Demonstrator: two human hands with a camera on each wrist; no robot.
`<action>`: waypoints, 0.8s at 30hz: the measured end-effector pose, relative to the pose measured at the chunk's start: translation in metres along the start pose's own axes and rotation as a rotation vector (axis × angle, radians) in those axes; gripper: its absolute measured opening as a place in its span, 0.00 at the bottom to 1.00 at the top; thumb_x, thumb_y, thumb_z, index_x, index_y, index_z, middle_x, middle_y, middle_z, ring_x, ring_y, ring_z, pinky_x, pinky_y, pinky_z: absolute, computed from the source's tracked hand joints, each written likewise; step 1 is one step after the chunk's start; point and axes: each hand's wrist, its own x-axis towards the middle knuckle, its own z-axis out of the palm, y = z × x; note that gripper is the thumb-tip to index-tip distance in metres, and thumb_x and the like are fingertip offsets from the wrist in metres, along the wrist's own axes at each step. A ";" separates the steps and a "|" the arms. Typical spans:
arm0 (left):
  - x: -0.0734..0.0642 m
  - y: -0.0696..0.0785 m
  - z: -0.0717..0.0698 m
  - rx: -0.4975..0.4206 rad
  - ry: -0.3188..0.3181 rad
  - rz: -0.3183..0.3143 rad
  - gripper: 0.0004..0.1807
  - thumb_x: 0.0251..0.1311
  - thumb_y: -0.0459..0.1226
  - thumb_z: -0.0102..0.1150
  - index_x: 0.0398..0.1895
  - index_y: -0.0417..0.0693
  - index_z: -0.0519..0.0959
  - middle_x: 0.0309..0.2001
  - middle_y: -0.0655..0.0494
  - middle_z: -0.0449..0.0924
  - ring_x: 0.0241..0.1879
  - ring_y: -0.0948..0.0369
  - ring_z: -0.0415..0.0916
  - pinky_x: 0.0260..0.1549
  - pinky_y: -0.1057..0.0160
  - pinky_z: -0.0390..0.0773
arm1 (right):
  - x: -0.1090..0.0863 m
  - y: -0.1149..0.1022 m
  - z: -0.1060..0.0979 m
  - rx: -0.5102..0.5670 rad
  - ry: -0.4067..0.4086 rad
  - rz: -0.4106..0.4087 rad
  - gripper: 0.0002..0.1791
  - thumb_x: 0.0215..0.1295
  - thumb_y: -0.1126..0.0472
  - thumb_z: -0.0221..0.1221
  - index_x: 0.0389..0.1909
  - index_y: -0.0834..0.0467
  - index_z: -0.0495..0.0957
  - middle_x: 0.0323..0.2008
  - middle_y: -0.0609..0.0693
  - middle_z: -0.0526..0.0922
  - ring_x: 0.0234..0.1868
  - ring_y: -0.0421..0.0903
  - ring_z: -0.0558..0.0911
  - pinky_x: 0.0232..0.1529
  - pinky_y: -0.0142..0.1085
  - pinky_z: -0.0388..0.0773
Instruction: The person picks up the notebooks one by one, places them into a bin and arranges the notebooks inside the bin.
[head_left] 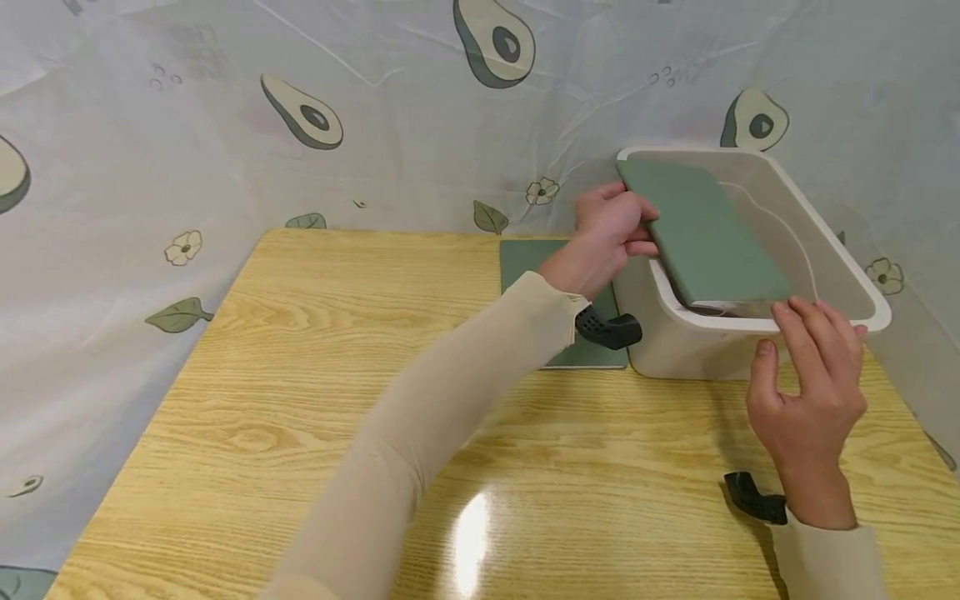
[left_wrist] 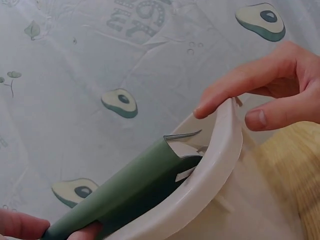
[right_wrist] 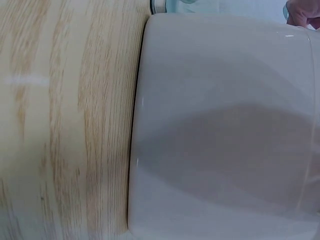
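The tabletop (head_left: 315, 400) lies bare across its left and near parts, giving open passage there. At the far right the white bin (head_left: 840, 250) stands against the curtain (head_left: 225, 125), its opening largely filled by the slanted green book (head_left: 697, 233). A green mat (head_left: 525, 258) lies flat just left of the bin.

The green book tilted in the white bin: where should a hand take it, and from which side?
Probably by its raised long edge, from the bin's left. The green book leans across the white bin, its upper edge above the rim while its lower end sinks inside. The left hand already pinches that edge; the right hand rests fingers on the near rim.
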 end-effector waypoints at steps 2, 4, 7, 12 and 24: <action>0.000 -0.002 0.004 0.017 0.023 0.007 0.19 0.56 0.16 0.58 0.45 0.43 0.83 0.27 0.41 0.88 0.32 0.45 0.91 0.15 0.58 0.82 | 0.000 0.000 -0.001 -0.002 0.000 -0.003 0.18 0.68 0.62 0.59 0.54 0.62 0.89 0.55 0.64 0.88 0.64 0.68 0.81 0.77 0.59 0.68; -0.001 -0.003 0.009 0.023 0.049 0.014 0.21 0.55 0.16 0.57 0.48 0.43 0.83 0.27 0.40 0.88 0.32 0.44 0.92 0.15 0.57 0.82 | 0.001 -0.001 -0.001 -0.001 0.001 -0.005 0.18 0.68 0.62 0.59 0.54 0.62 0.89 0.55 0.64 0.88 0.64 0.68 0.81 0.77 0.59 0.68; -0.002 -0.004 0.015 0.042 0.094 0.031 0.23 0.55 0.16 0.57 0.50 0.42 0.83 0.21 0.45 0.82 0.19 0.53 0.84 0.12 0.59 0.78 | 0.001 -0.001 0.000 0.010 0.009 -0.005 0.18 0.68 0.62 0.59 0.54 0.62 0.89 0.55 0.64 0.89 0.63 0.68 0.81 0.77 0.59 0.69; -0.006 -0.006 0.026 0.094 0.133 0.046 0.20 0.55 0.16 0.59 0.47 0.41 0.84 0.20 0.53 0.71 0.11 0.59 0.65 0.07 0.65 0.70 | 0.001 -0.002 0.000 0.022 0.012 -0.004 0.17 0.68 0.63 0.60 0.53 0.63 0.89 0.55 0.65 0.89 0.63 0.69 0.81 0.76 0.58 0.69; -0.007 -0.012 0.045 0.387 0.172 0.083 0.12 0.55 0.21 0.64 0.34 0.47 0.82 0.24 0.57 0.73 0.10 0.60 0.69 0.09 0.65 0.75 | 0.000 0.003 -0.003 -0.016 -0.038 -0.007 0.19 0.69 0.61 0.59 0.56 0.61 0.88 0.57 0.63 0.88 0.65 0.68 0.81 0.79 0.60 0.66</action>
